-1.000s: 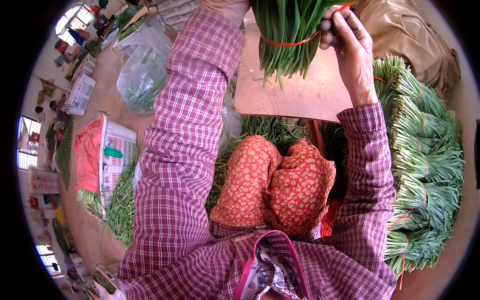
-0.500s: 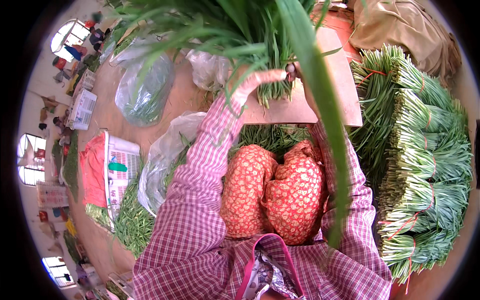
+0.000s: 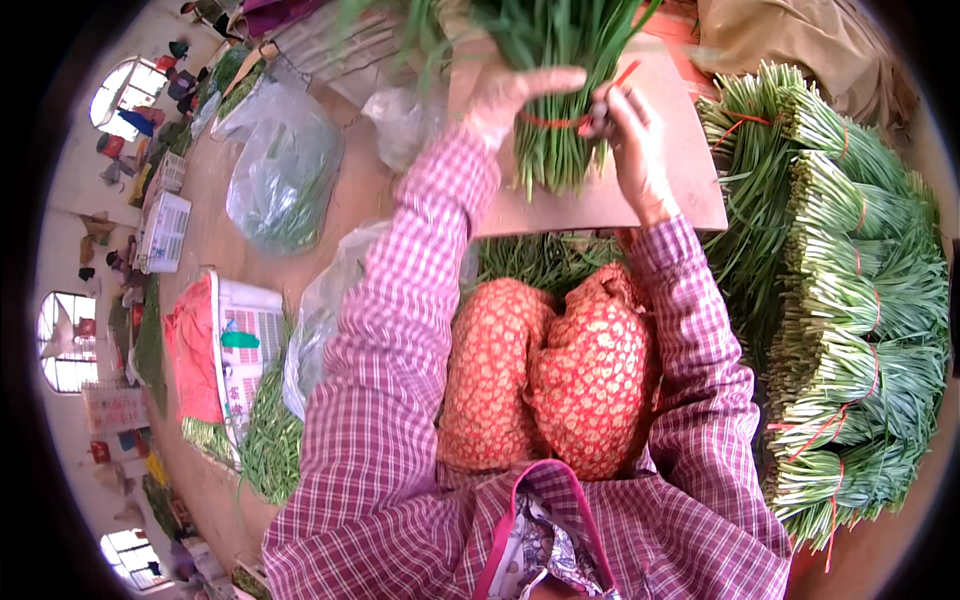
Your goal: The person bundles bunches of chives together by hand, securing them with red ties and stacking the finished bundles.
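A bundle of long green leafy stalks (image 3: pixel 560 160) lies over a pale square board (image 3: pixel 676 184), its cut ends toward me and its tops running out past the top edge. My left hand (image 3: pixel 505 100) is wrapped over the bundle's left side, thumb or finger stretched across it. A red band (image 3: pixel 545 120) crosses the stalks just below that hand. At the bundle's right, my right hand (image 3: pixel 630 130) has its fingers pinched on the band, whose loose end sticks up above them.
Tied bundles (image 3: pixel 850 320) are stacked at my right, below a brown cloth (image 3: pixel 800 35). At left are plastic bags (image 3: pixel 280 170), loose greens (image 3: pixel 270 440) and a white crate (image 3: pixel 250 310) with red cloth. Several distant people line the far left. My floral-covered knees (image 3: pixel 590 370) sit below the board.
The bundle sits lower in the picture than a second ago. The long blade that swept across the foreground half a second ago is gone. My right hand has shifted to the bundle's right, on the band.
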Available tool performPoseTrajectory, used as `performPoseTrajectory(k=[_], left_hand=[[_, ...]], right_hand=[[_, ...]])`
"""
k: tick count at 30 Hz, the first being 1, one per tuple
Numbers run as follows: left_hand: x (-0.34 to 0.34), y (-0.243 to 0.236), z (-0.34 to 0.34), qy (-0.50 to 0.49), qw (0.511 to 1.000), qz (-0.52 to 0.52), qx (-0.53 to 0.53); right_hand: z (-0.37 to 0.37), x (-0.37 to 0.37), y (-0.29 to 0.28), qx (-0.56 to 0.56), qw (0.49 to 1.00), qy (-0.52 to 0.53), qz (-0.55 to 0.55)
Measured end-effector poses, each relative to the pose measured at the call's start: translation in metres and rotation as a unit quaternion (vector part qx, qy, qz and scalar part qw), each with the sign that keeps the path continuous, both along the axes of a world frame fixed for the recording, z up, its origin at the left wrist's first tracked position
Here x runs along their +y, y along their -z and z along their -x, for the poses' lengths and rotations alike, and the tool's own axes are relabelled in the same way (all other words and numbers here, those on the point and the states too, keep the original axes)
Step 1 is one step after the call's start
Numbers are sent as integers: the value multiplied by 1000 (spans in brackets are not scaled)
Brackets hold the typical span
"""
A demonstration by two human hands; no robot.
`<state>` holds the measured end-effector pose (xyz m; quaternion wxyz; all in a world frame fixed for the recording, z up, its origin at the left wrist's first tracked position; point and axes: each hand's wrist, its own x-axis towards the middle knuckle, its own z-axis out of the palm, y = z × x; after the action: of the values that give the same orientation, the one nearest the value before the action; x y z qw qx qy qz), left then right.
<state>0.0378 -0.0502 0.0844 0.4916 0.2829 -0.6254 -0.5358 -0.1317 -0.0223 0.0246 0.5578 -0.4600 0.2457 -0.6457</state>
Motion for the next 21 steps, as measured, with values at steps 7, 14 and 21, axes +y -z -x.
performPoseTrajectory(k=[7,14,21], left_hand=[[-26,-54,14,109,969,-181,-131],[16,50,-23,81,885,-61,-454],[111,50,5,-182,687,100,-697]], right_hand=[[-6,32,-9,-218,974,-60,-12],[7,38,48,-37,987,31,-155],[6,21,32,128,987,-1,-99]])
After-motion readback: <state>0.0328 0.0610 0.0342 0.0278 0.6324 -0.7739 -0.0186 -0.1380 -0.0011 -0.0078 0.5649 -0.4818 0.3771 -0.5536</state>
